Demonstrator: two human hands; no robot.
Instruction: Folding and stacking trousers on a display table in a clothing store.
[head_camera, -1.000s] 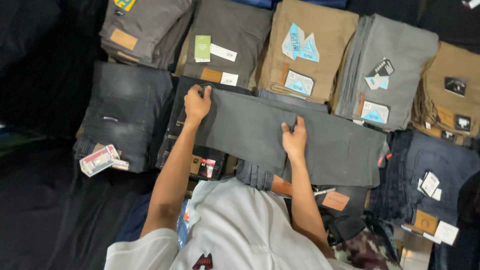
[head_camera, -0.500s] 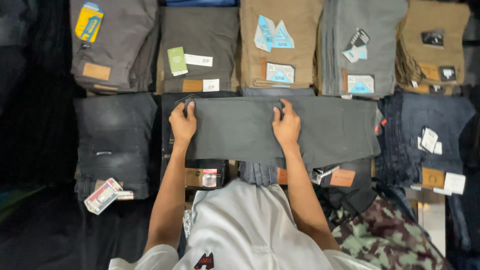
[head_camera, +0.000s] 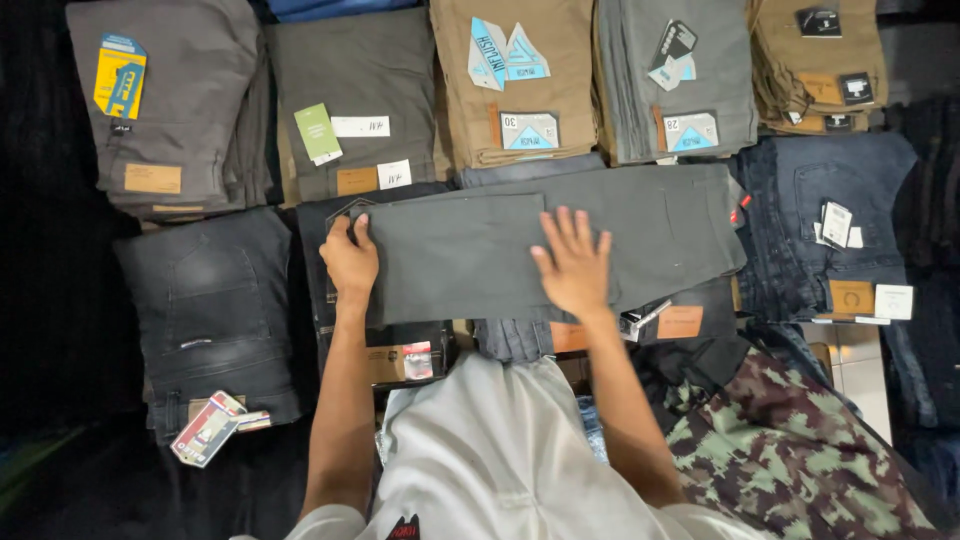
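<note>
Left hand (head_camera: 350, 262) grips the near-left edge of the folded grey trousers (head_camera: 470, 255), fingers curled. Right hand (head_camera: 573, 265) lies open, palm down, fingers spread flat on the fold.

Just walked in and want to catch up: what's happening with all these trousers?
A person is folding dark grey trousers on top of stacked pairs. The left hand grips the folded edge, while the right hand presses flat on the cloth. Folded tan trousers and grey ones with tags lie beyond; black jeans sit on the left.
</note>
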